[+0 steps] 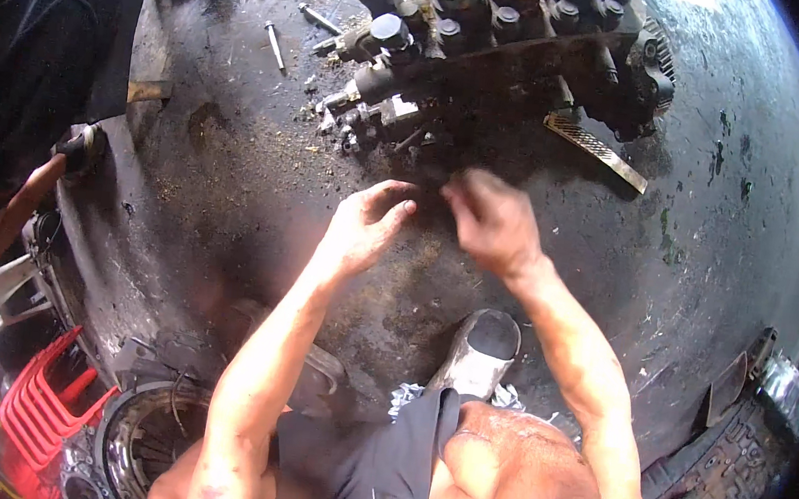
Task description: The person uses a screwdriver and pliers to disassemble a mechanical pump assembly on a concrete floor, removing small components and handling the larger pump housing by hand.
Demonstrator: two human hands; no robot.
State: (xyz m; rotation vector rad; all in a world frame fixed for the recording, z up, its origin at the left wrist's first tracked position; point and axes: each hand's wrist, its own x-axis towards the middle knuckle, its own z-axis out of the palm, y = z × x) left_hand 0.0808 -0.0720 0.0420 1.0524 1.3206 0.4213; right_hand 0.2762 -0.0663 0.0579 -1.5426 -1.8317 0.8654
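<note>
My left hand [366, 227] is low over the dark floor, thumb and forefinger apart, with nothing visible between them. Facing it, my right hand [497, 223] has bent fingers smeared by motion; whether it holds anything I cannot tell. A narrow gap separates the hands. Just beyond them lies a greasy metal machine assembly [496, 70] with a row of capped fittings and a toothed gear [654, 67] at its right end. Small metal fittings [389, 114] stick out from its near left side, closest to my left hand.
Loose bolts [276, 47] and grit lie left of the assembly; a ridged metal strip [597, 153] lies on its right. Another person's dark-clothed leg [61, 39] is at the left. A red plastic chair [48, 398], a round metal housing [121, 440] and a metal plate with cavities [720, 488] flank me.
</note>
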